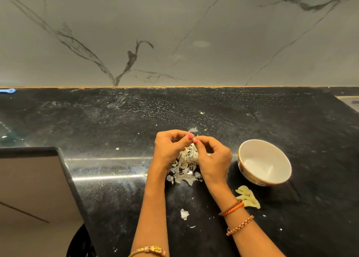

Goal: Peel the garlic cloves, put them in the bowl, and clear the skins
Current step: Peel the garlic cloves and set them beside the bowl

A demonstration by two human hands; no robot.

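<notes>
Black counter: left hand and right hand together pinch one garlic clove above skin pile. White bowl right; peeled cloves near it.

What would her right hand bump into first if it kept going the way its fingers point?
Most likely the left hand: the right hand points left and away, fingertips already meeting it over the skin pile. Depth is hard to judge.

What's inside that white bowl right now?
The bowl looks empty: only its bare white inside shows. Its near wall hides a sliver of the bottom. The peeled cloves lie on the counter beside it.
</notes>
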